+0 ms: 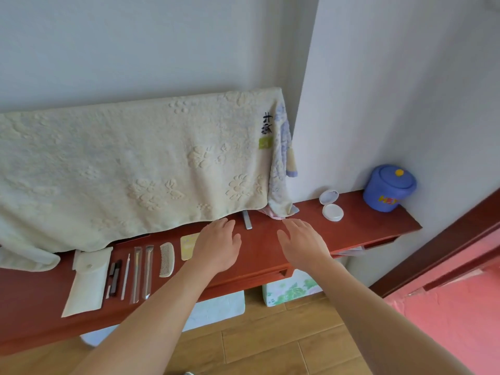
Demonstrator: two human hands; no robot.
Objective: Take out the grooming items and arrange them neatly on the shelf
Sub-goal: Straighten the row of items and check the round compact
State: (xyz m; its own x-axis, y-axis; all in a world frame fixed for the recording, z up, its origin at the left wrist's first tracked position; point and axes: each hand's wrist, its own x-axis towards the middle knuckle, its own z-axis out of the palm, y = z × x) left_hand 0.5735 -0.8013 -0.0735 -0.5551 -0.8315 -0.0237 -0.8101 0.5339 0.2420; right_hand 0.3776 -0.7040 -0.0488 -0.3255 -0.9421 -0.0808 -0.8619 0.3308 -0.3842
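The person's two arms are bare as far up as anyone can see. The left hand and the right hand are bare too.

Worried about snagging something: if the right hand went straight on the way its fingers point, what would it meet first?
Most likely the hanging cloth corner, just beyond its fingertips at the back of the shelf. The right hand is open with its fingers spread. How high it hovers above the shelf is unclear.
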